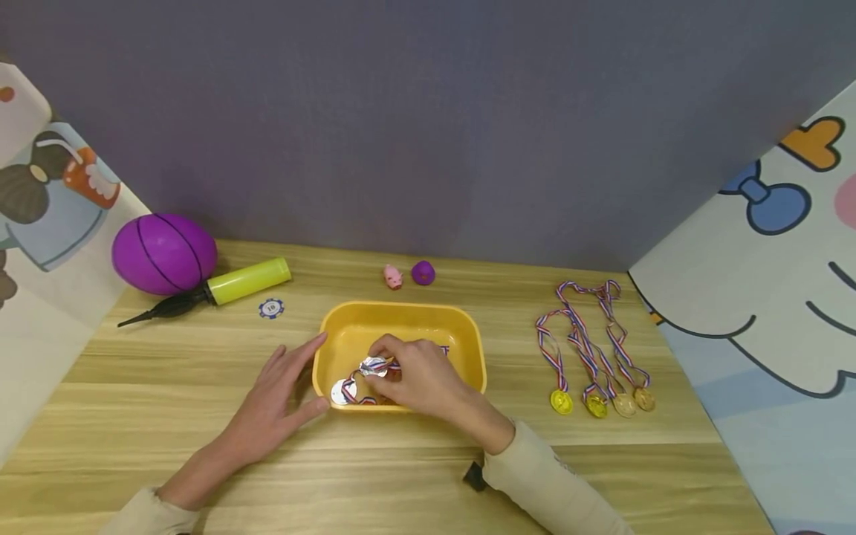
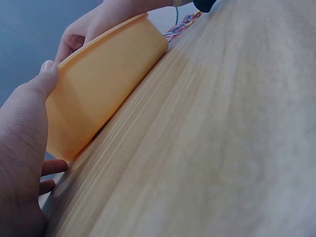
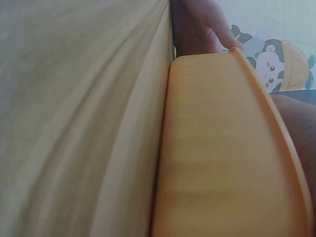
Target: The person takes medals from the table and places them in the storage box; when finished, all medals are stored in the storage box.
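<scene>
A yellow plastic basin (image 1: 401, 308) sits in the middle of the table in the head view. My left hand (image 1: 274, 405) is at its left end, thumb and forefinger spread and touching the rim, other fingers beside the wall. Inside the basin, my right hand (image 1: 428, 375) pinches a silver medal (image 1: 373, 366) with a striped ribbon between thumb and fingers. Another silver medal (image 1: 344, 391) lies at the basin's left end, ribbon partly over it. The right hand covers part of the inside. In the right wrist view the basin wall (image 3: 217, 148) hides the fingers of that hand.
Several gold-coloured medals (image 1: 562, 402) with striped ribbons lie at the right. A purple ball (image 1: 164, 254), a yellow hand pump (image 1: 249, 281) and a poker chip (image 1: 271, 308) are at the left. Behind the basin stand a pink pig toy (image 1: 392, 277) and a small purple toy (image 1: 423, 273).
</scene>
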`<state>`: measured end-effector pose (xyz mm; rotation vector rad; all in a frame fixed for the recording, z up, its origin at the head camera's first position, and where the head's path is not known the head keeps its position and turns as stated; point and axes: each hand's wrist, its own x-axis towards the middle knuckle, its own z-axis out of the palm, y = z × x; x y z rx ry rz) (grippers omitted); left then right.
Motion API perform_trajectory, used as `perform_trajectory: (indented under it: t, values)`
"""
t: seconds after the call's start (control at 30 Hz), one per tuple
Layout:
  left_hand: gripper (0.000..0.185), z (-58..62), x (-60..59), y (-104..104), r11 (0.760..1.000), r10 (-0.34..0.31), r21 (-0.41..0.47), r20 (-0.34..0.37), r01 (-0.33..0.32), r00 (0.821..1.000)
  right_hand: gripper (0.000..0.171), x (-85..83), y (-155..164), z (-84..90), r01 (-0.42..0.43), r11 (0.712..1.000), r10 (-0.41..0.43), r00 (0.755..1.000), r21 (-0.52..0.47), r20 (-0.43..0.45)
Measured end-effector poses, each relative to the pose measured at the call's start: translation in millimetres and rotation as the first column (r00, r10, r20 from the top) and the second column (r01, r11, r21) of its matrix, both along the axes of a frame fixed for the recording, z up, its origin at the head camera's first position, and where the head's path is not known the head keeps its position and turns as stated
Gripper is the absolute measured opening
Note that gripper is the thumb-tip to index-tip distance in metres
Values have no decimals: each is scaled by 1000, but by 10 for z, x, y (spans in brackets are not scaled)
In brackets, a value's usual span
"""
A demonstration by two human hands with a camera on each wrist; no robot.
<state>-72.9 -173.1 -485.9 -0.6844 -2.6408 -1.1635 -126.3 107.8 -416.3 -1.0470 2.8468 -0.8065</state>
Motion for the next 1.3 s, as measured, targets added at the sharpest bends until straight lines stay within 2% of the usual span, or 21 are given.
perform_trajectory:
  t: [0.13,0.33,0.43,0.67,0.93,1.13,1.3]
  values:
    - [94,-5,-3,3,1000,2,-4,5,-2,1000,37,-9,2,-1,12,1000,-12,1000,3,-2]
    - [94,-14,1,6,1000,2,0,-4,-2,1000,29,-21,6,-9,-16,1000,16,1000,23,6]
    - [94,-13,2,2,1000,1,0,-13,-1,1000,30,-27,5,-17,-23,999,23,1000,47,0]
    - [94,-10,6,-3,1000,1,2,-9,-1,1000,29,-56,0,-22,-33,996,27,997,86,70]
    - [93,-3,3,-1,1000,-1,3,-11,1,1000,32,-86,5,-48,-53,994,43,994,98,98]
    - [93,7,5,5,1000,1,8,-27,0,1000,37,-100,23,-34,-73,992,72,997,101,13]
    - [93,13,7,4,1000,2,7,-35,-2,999,38,-101,64,-2,-78,995,81,995,58,-61]
